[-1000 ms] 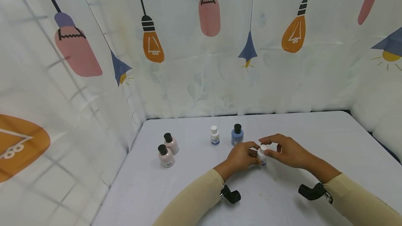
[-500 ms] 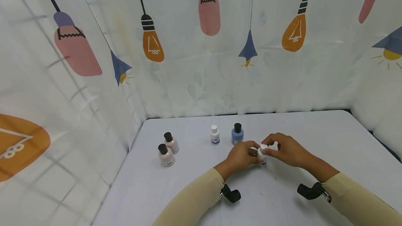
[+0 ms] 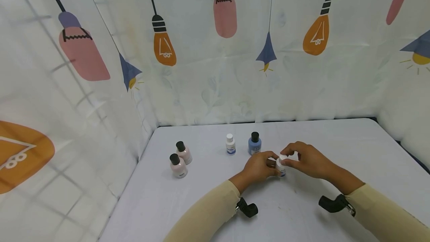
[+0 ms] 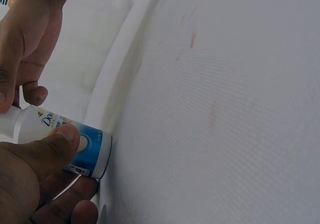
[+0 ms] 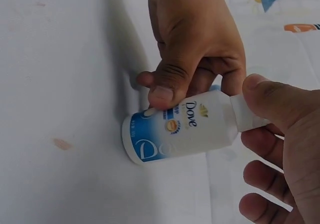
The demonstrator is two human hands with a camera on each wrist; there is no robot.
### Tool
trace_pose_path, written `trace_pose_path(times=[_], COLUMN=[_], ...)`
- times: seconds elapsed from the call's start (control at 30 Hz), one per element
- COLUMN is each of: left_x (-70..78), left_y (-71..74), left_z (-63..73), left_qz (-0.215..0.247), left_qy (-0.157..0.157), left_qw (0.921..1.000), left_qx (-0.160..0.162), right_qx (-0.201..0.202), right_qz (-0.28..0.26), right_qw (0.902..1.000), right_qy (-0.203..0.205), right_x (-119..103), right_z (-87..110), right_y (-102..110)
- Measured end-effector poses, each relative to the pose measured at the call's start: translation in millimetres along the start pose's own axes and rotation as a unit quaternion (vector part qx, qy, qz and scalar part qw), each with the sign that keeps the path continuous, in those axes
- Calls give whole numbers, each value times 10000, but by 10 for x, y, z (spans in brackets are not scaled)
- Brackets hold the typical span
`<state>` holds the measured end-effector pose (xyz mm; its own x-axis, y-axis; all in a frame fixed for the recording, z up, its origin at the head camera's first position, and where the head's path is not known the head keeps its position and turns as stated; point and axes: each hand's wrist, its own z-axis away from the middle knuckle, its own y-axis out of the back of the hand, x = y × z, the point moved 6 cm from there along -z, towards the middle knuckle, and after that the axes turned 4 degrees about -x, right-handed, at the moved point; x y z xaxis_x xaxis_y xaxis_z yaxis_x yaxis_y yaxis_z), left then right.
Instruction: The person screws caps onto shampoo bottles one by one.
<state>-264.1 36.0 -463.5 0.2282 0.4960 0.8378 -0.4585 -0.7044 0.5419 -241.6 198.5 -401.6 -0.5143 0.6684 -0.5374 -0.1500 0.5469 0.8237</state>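
A small white and blue Dove bottle [image 5: 200,126] stands upright on the table between both hands. My left hand [image 3: 258,167] grips its body, thumb on the label side and fingers behind. With thumb and forefinger, my right hand [image 3: 309,160] pinches the white cap [image 5: 245,113] on top, its other fingers held loosely away. In the left wrist view the bottle [image 4: 65,136] shows its blue lower half, its base at the white cloth. The cap is partly covered by the right thumb.
Behind the left hand stand a blue bottle with a black cap [image 3: 254,144] and another small white bottle [image 3: 230,145]. Two pale pink bottles, the nearer one [image 3: 178,167] and the farther one [image 3: 184,153], stand at left. A patterned curtain [image 3: 208,85] hangs behind the table [image 3: 151,212].
The right hand has shifted slightly, its thumb and forefinger now closer around the cap. The left hand keeps its grip on the bottle, and the other bottles stay where they were.
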Motion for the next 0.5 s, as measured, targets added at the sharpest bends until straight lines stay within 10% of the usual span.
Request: trace_pose_path(times=[0.5], left_x=[3], left_y=[-1], left_z=[4], left_qz=[-57], left_qy=[-30], left_qw=[10000], left_qx=[27], right_qx=[-28], right_qz=[11], right_qw=[9999], right_qy=[158], right_x=[21], right_z=[25], right_y=[-32])
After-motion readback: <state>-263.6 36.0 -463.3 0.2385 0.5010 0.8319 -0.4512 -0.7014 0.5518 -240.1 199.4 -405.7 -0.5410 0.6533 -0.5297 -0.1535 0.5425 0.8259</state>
